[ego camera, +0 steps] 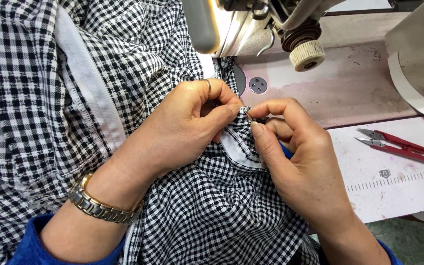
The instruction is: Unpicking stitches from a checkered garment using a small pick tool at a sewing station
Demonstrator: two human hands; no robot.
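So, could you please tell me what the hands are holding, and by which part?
Both hands pinch the black-and-white checked fabric at a small folded corner: left hand and right hand meet there, fingers tip to tip.

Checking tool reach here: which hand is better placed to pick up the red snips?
Right hand, probably: the red snips lie on its side of the table; the left hand is farther.

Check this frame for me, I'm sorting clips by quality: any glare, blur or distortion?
Head view: glare on the sewing machine top; left hand, right hand and checked fabric sharp and evenly lit; red thread snips crisp; edges slightly wide-angle curved.
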